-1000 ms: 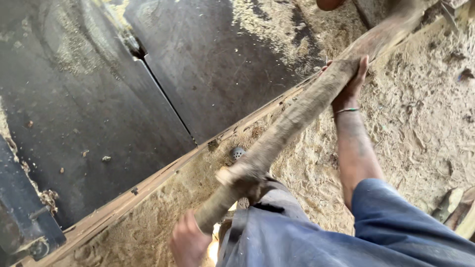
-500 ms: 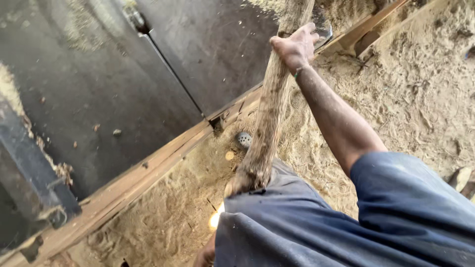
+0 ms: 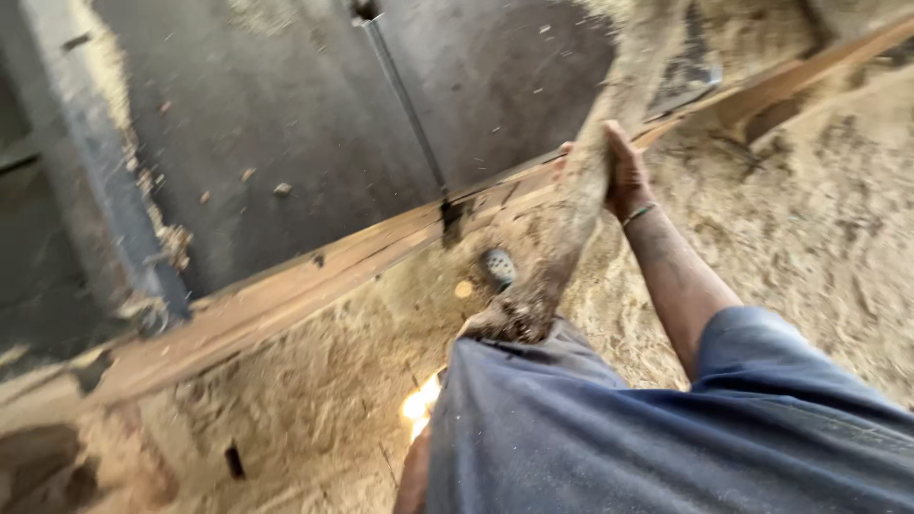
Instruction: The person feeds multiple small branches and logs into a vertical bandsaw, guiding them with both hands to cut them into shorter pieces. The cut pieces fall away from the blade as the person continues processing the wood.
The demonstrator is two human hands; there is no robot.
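Note:
A long rough log, coated in sawdust, runs from the top of the view down to my waist. Its lower end presses against my blue clothing. My right hand is wrapped around the log's middle, with a thin bracelet on the wrist. Only a sliver of my left hand shows at the bottom edge, beside the blue cloth; whether its fingers hold anything is hidden. The picture is motion-blurred.
A dark metal table surface with a narrow slot fills the upper left. A wooden beam borders it. Sawdust covers the ground. A small round grey object lies by the beam. A grey metal post stands at left.
The log has swung from a slant across the view to nearly upright. My right hand slid down along it. The left hand has dropped almost out of sight behind my clothing.

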